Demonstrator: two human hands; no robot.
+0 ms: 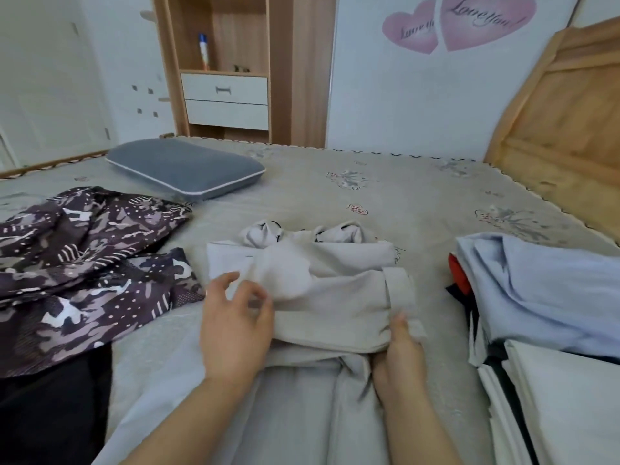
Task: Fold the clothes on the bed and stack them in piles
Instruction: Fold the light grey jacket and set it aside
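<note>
A light grey garment [328, 297] lies partly folded in the middle of the bed, its lower part running toward me. My left hand [235, 323] rests at its left edge with fingers loosely bent, touching the fold. My right hand [401, 350] pinches the folded edge at its right side, thumb on top. A crumpled purple camouflage-patterned garment [84, 256] lies to the left. To the right stands a pile of folded clothes with a light blue piece [543, 286] on top and white pieces [563, 397] nearer me.
A grey pillow [184, 169] lies at the far left of the patterned bedsheet [385, 186]. A dark cloth [53, 407] sits at the lower left. The wooden headboard [563, 122] rises at the right, and a wooden shelf with white drawers [226, 99] stands behind the bed.
</note>
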